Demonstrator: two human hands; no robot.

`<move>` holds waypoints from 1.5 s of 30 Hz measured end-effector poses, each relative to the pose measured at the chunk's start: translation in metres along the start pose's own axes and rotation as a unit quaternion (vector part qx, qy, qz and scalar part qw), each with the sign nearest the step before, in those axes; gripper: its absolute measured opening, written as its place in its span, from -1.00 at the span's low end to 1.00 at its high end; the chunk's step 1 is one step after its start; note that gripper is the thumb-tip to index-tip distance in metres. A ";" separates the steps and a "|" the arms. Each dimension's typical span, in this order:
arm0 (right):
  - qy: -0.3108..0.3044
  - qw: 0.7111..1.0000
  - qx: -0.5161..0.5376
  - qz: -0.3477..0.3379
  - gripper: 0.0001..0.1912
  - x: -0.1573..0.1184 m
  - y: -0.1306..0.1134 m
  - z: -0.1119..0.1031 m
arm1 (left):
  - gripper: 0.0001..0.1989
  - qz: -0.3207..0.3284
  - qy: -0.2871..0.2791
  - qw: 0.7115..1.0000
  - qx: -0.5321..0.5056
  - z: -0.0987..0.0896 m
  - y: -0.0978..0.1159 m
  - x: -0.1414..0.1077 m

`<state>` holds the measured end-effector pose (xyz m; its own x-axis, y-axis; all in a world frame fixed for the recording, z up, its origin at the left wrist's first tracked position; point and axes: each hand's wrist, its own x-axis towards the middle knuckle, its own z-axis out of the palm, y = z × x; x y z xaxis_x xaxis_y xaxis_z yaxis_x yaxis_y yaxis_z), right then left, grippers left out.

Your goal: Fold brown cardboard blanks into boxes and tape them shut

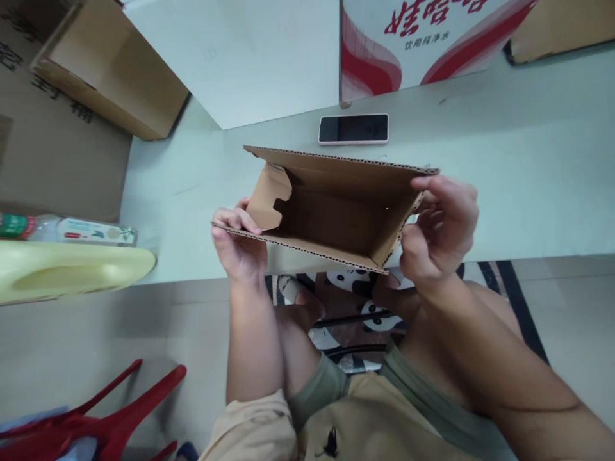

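A small brown cardboard box is held up over the table's front edge, its open top turned towards me. Inside, it looks bare. At its left end a notched flap is folded partly inward. My left hand grips the near left corner, thumb below the edge and fingers over it. On the right, my right hand has its fingers at the far corner and along the right end wall. Part of that wall is hidden behind the hand.
On the pale table a phone lies beyond the box. Behind stand a white carton and a red-and-white water carton. Brown cartons are at left, near a plastic bottle. A red stool stands lower left.
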<state>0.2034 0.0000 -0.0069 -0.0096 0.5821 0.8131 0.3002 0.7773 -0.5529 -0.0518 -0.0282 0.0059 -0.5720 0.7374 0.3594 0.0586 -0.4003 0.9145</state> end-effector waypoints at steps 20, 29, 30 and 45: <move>-0.062 0.990 0.038 0.117 -0.86 0.003 0.004 0.008 | -0.36 -0.016 -0.001 1.000 0.011 0.010 0.005 -0.003; -0.070 0.976 0.143 0.150 -0.71 -0.002 0.001 0.003 | -0.27 0.074 -0.003 0.980 0.186 -0.008 -0.005 -0.002; -0.069 0.975 0.136 0.163 -0.75 -0.001 -0.001 0.003 | -0.29 0.078 -0.012 0.975 0.206 -0.010 -0.006 -0.002; -0.102 0.977 0.078 0.170 -0.70 -0.002 -0.002 0.001 | -0.64 0.137 -0.096 0.946 0.277 -0.008 -0.003 0.002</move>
<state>0.2020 -0.0020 -0.0076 -0.1298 0.8363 0.5327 0.1703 0.5481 -0.8189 -0.0600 -0.0300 0.0022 -0.3179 0.7534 0.5756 0.6338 -0.2826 0.7200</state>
